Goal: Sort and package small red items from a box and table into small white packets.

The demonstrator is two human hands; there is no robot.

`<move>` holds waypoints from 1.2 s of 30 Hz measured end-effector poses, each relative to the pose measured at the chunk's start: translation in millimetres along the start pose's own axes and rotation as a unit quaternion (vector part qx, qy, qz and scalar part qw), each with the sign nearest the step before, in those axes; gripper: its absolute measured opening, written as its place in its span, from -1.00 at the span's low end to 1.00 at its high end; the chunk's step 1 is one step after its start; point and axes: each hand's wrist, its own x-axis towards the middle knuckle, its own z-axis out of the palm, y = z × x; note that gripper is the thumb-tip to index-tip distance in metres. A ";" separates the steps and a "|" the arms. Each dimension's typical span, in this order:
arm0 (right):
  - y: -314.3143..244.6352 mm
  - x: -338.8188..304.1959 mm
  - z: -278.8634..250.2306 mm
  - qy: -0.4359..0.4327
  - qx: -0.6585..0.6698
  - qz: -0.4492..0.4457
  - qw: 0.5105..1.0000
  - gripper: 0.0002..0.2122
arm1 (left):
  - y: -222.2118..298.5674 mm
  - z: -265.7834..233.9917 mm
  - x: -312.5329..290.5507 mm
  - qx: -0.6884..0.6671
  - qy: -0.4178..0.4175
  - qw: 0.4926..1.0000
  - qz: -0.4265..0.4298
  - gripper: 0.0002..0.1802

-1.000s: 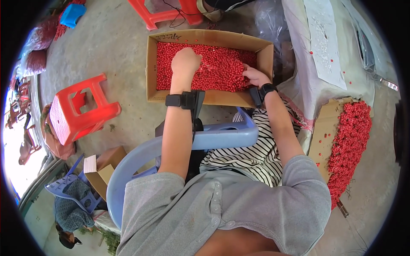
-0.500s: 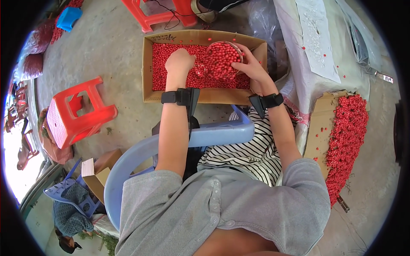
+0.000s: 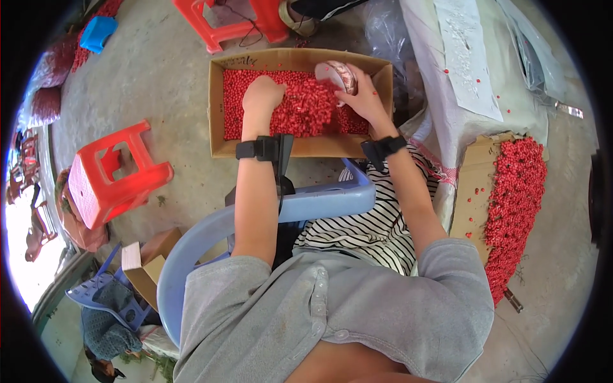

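In the head view, the right hand [image 3: 365,97] curls around a tilted cup [image 3: 334,73] above the cardboard box [image 3: 319,145]; the left hand [image 3: 262,97] is closed, its contents hidden. The cup looks mostly emptied, unlike its heaped earlier state; plentiful berries [image 3: 300,110] fill the box.
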 end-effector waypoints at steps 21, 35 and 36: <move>-93.2 -128.4 -98.3 0.384 0.021 -0.145 0.912 -0.73 | 119.7 -25.6 -110.8 -0.581 -0.164 0.747 0.277 -0.92; -132.7 -415.9 -158.9 0.611 0.108 -0.110 0.776 -0.88 | 322.8 220.8 -361.7 -0.197 -0.120 0.717 0.658 -0.90; -127.9 -419.2 -157.5 0.615 0.125 -0.086 0.774 -0.89 | 324.9 235.8 -364.6 -0.172 -0.069 0.707 0.682 -0.91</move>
